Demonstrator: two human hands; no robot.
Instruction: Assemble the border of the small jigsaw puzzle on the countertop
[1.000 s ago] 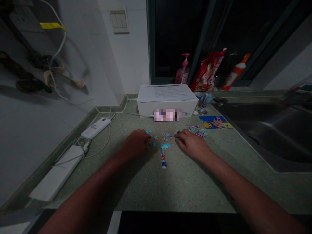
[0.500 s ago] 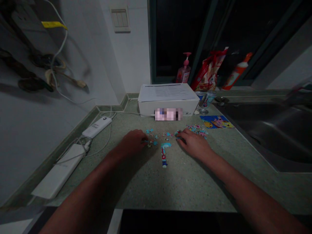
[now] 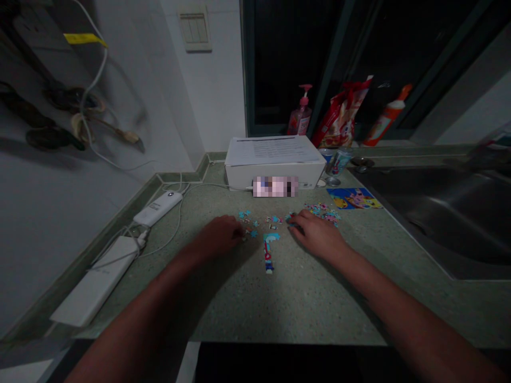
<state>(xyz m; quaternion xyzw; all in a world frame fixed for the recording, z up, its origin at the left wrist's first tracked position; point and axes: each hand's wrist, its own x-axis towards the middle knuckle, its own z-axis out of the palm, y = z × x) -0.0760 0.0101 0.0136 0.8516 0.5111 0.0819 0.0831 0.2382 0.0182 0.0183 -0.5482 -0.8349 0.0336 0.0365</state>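
Small jigsaw pieces lie loose on the counter in front of me. My left hand (image 3: pixel 224 233) is beside the left group of loose pieces (image 3: pixel 254 233), its fingers curled down and pressed together; whatever is under the fingertips is hidden. My right hand (image 3: pixel 315 232) rests with thumb and forefinger apart, the fingertips at a few pieces (image 3: pixel 290 216) next to a denser pile of pieces (image 3: pixel 325 213). Between the hands, a joined strip of pieces (image 3: pixel 268 255) runs toward me, bending right at its far end.
A white box (image 3: pixel 239 175) with paper on top stands at the back, a phone (image 3: pixel 275 186) leaning on it. A picture card (image 3: pixel 353 198) lies near the sink (image 3: pixel 447 213). At left are a power bank (image 3: pixel 158 208), a white power strip (image 3: pixel 99 279) and cables. Cans (image 3: pixel 340 161) stand behind.
My left fingers have curled in and moved slightly, covering pieces that showed by the fingertips. The right hand stays nearly still, and the view has shifted a little.
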